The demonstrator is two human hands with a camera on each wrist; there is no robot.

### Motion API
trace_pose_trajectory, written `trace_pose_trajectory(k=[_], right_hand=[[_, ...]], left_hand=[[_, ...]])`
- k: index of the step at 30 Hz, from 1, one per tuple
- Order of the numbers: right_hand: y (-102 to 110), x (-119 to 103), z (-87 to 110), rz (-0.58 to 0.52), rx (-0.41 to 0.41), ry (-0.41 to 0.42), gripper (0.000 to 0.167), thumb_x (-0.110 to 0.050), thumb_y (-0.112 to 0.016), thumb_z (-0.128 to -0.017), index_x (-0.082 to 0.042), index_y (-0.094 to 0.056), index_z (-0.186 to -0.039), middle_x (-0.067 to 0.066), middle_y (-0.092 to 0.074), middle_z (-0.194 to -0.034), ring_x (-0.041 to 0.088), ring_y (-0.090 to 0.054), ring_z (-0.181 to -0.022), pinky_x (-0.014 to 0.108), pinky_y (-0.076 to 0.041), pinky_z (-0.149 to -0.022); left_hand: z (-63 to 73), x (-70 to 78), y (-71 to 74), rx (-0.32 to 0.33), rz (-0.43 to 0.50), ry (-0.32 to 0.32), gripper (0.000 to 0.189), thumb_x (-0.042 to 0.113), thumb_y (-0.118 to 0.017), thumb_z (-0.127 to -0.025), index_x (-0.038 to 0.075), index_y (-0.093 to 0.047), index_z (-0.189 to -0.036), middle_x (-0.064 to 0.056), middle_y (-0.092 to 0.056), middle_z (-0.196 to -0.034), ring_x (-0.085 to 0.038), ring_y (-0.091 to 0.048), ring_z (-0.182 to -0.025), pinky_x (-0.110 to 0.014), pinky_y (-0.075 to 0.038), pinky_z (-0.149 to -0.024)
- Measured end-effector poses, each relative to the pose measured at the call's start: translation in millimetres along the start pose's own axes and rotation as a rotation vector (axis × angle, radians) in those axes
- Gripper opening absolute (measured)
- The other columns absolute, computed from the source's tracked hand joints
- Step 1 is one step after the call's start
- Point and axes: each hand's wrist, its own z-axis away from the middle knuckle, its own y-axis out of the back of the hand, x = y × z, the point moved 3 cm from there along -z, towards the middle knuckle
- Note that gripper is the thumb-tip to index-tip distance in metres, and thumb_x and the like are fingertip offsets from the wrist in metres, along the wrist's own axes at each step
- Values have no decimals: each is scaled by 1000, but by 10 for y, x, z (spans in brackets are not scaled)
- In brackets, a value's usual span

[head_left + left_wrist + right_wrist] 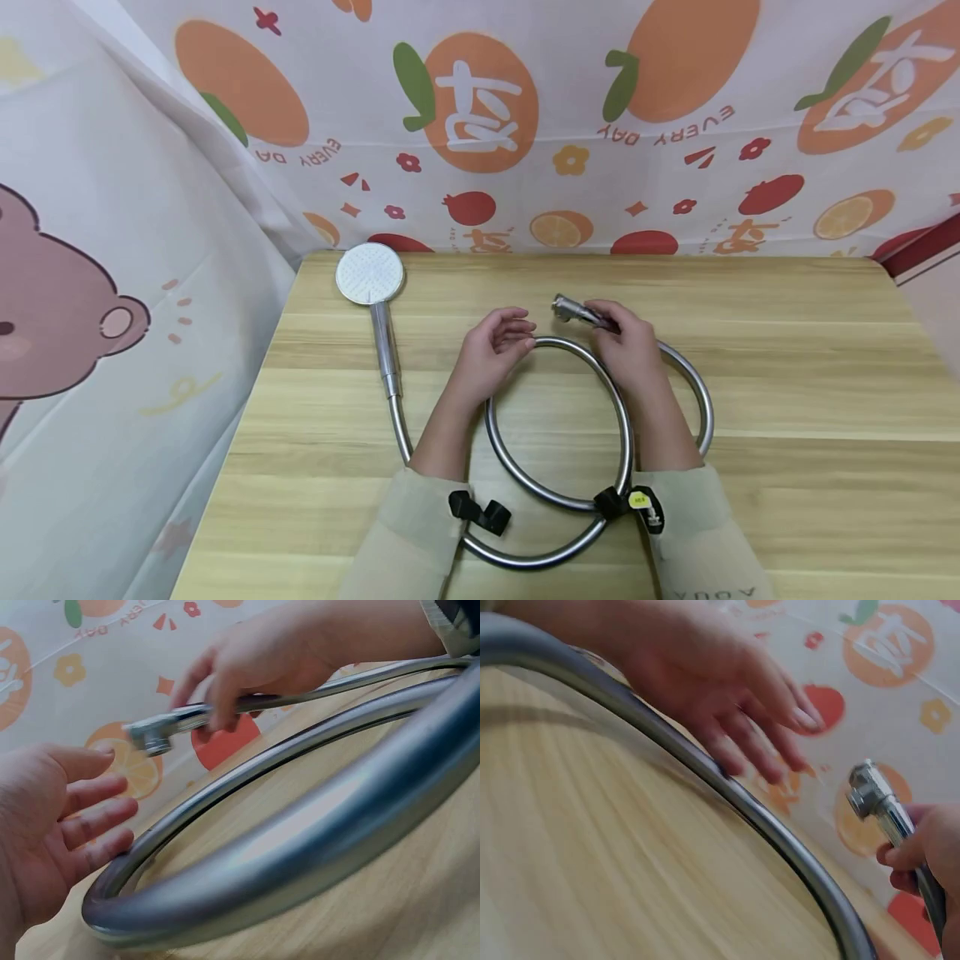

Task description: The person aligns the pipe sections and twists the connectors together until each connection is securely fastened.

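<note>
My right hand [626,346] grips a metal shower hose near one end, thumb and fingers pinching it just behind the chrome fitting [567,307]. That fitting juts out to the left past my fingertips, with a short side stub visible in the right wrist view [866,796]. The silver hose [536,564] lies coiled in loops between and under my forearms. My left hand [491,350] stands at the upper left of the inner loop, palm turned inward and fingers loosely spread, fingertips right at the hose. At the far left lies the round shower head [370,273], joined to the hose by its chrome handle [385,346].
A wood-grain table [810,375] carries everything. Behind its back edge hangs a fruit-printed cloth [600,192], and a bear-printed cloth [217,333] drapes down the left side. Black wrist mounts [491,517] sit on both sleeve cuffs, close over the hose.
</note>
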Motion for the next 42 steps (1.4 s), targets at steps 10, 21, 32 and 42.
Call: trace_pose_trajectory(k=[10,21,32,42], right_hand=[[409,391,21,200,81,-173,41,-1,-55,-95,-18,-62,-131,12,-64,-129,36,-54,-126,56,-40,-107],[629,465,94,133,164,-290,37,0,-49,-96,-8,-61,-131,14,-61,-133,32,-51,-131,48,-38,-112],[729,391,151,150,33,-342,48,-30,-52,-101,-11,-47,-146,18,-48,-148,40,-38,-140,55,-29,-116],[792,435,225,180,-46,-338,53,-40,-51,-101,-12,-47,-146,19,-48,-147,41,-37,-140,60,-29,-114]], left_hand=[[47,-24,-40,-34,-68,48,34,10,-66,-94,-1,-58,-126,-12,-70,-112,-20,-67,-104,-30,-55,-91],[63,44,-66,-74,-129,79,34,16,-64,-96,2,-59,-127,-14,-70,-114,-26,-66,-101,-39,-54,-91],[63,117,16,-26,-135,46,33,14,-63,-97,3,-58,-128,-12,-69,-114,-18,-65,-105,-36,-53,-96],[69,177,274,58,-175,46,48,23,-62,-97,17,-47,-143,-10,-57,-139,-22,-48,-134,-46,-40,-112]])
